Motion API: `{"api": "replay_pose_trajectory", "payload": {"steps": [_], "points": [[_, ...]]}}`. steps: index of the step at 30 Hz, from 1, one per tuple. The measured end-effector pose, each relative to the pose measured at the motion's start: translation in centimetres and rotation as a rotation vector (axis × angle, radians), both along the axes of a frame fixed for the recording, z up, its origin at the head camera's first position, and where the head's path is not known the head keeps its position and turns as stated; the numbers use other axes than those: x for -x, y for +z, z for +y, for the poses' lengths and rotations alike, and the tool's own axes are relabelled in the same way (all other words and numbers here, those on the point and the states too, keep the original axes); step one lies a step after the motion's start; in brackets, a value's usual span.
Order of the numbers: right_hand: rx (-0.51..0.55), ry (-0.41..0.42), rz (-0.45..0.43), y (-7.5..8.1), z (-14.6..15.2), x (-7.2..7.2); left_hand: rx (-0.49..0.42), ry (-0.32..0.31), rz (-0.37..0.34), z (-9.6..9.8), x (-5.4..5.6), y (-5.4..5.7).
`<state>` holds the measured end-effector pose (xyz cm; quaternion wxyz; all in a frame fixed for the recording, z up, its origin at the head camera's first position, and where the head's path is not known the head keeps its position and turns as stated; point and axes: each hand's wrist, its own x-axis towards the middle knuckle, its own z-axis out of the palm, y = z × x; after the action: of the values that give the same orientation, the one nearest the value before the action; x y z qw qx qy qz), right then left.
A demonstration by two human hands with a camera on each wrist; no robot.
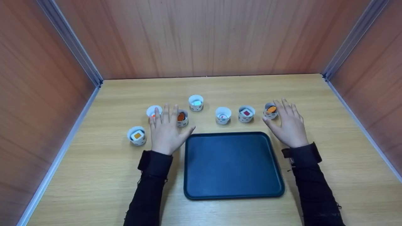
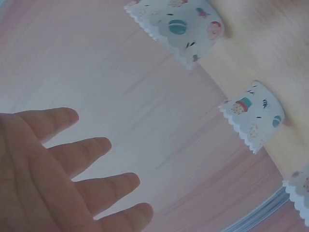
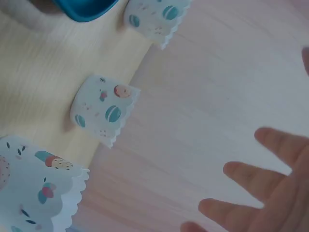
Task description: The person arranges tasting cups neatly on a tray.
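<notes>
My left hand (image 1: 168, 135) is held with fingers spread, left of the dark blue-green tray (image 1: 234, 166). It partly covers a cup with something orange-red in it (image 1: 154, 110) and a cup with a brown-red piece (image 1: 183, 118). My right hand (image 1: 289, 127), fingers also spread, is beside the tray's right edge, nearest a cup with an orange piece (image 1: 270, 110). Neither hand holds anything. In the left wrist view, the left fingers (image 2: 111, 191) are apart from the patterned paper cups (image 2: 256, 116). The right wrist view shows the right fingers (image 3: 251, 181) apart from similar cups (image 3: 104, 111).
Behind the tray stand a cup with a pale green piece (image 1: 196, 103), one with small pale contents (image 1: 223, 115) and one with a white and dark red square (image 1: 246, 113). A cup with a white and yellow square (image 1: 137, 136) is far left. Wood panels (image 1: 207, 37) enclose the table.
</notes>
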<state>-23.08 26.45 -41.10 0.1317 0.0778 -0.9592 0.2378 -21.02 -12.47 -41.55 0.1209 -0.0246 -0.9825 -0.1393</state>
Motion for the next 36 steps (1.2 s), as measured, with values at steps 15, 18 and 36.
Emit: {"api": "replay_pose_trajectory", "payload": {"steps": [15, 18, 36], "points": [[0.206, 0.086, -0.312, -1.2, 2.2, -2.0, -0.100, 0.008, -0.088, -7.0, -2.5, 0.6], [0.193, 0.095, -0.391, -1.8, 2.5, -2.2, -0.127, 0.032, -0.122, -8.7, -2.7, 0.3], [0.262, 0.120, -0.672, -4.1, 2.3, -3.1, -0.438, 0.149, -0.433, -13.4, -1.0, -1.6]]}}
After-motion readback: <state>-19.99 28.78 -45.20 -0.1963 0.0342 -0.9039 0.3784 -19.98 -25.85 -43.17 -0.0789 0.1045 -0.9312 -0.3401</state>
